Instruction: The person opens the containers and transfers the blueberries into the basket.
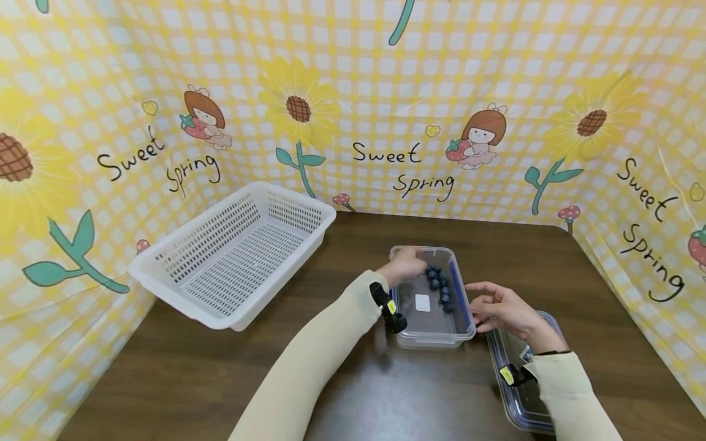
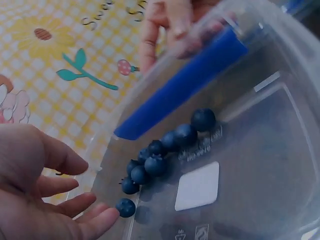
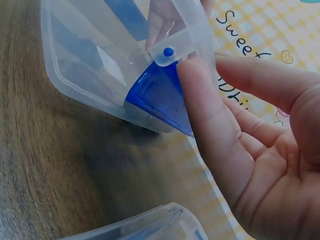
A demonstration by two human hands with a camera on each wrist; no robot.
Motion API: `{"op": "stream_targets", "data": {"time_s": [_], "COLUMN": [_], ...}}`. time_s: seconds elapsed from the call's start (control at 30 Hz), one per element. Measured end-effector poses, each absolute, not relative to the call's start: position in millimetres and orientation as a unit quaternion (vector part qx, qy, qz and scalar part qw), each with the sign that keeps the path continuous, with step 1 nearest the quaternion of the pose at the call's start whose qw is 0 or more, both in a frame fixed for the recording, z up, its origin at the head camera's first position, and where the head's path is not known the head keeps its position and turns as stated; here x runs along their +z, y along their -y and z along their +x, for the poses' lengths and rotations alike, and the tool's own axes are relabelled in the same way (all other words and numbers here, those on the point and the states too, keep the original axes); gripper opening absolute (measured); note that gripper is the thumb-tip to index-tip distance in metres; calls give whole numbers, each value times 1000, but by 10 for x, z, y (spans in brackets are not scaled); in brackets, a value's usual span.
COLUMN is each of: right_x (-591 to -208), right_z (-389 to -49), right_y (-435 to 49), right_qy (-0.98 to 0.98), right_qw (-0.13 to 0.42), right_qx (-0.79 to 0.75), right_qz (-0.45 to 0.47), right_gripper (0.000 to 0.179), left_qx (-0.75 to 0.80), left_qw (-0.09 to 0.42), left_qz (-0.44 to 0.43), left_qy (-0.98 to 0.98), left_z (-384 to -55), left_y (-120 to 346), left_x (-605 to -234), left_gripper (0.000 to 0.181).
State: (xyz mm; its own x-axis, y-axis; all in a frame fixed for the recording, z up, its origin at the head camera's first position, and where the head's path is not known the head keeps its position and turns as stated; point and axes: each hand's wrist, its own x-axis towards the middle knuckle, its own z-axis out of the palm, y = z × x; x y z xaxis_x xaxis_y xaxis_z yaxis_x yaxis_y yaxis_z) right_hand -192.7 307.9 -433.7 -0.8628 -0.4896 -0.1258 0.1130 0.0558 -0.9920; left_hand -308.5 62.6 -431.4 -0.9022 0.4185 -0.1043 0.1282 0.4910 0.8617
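A clear plastic food container (image 1: pixel 436 338) with a blue strip along its side stands on the table. Dark blueberries (image 1: pixel 439 286) lie in a loose row on its floor, beside a white label (image 2: pixel 199 186). My left hand (image 1: pixel 405 264) reaches over the far left part of the container. In the left wrist view its fingers are relaxed and spread, with one fingertip beside a single blueberry (image 2: pixel 125 207); nothing is gripped. My right hand (image 1: pixel 504 309) rests against the container's right side, its fingers (image 3: pixel 207 107) at the blue clip (image 3: pixel 160 95), not curled round it.
A second clear box or lid with a blue edge (image 1: pixel 510 404) lies under my right wrist. At the left stands a large white perforated basket (image 1: pixel 276 278). Yellow checked cloth (image 1: pixel 353 110) hangs round the back and sides of the dark wooden table (image 1: pixel 220 380).
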Motion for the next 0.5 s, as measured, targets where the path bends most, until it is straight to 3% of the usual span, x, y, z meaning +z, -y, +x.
{"op": "stream_targets", "data": {"time_s": [0.13, 0.27, 0.4, 0.5], "right_x": [-4335, -4337, -4339, -4339], "right_z": [-1933, -1939, -1943, -1945], "right_y": [-3081, -3078, -3079, -3079], "right_qy": [-686, -687, -686, -681], "right_qw": [225, 227, 229, 233], "right_qx": [-678, -677, -678, -682], "right_qz": [-138, -138, -132, -129], "right_gripper": [37, 39, 40, 41], "left_qx": [356, 309, 322, 347], "left_qw": [108, 97, 131, 178], "left_qz": [192, 199, 182, 165], "left_qy": [-908, -925, -920, -906], "left_z": [-2972, -2907, -2924, -2963], "left_y": [-674, -696, -701, -695], "left_x": [-4183, -4139, -4130, -4118], "left_gripper": [46, 9, 39, 26]}}
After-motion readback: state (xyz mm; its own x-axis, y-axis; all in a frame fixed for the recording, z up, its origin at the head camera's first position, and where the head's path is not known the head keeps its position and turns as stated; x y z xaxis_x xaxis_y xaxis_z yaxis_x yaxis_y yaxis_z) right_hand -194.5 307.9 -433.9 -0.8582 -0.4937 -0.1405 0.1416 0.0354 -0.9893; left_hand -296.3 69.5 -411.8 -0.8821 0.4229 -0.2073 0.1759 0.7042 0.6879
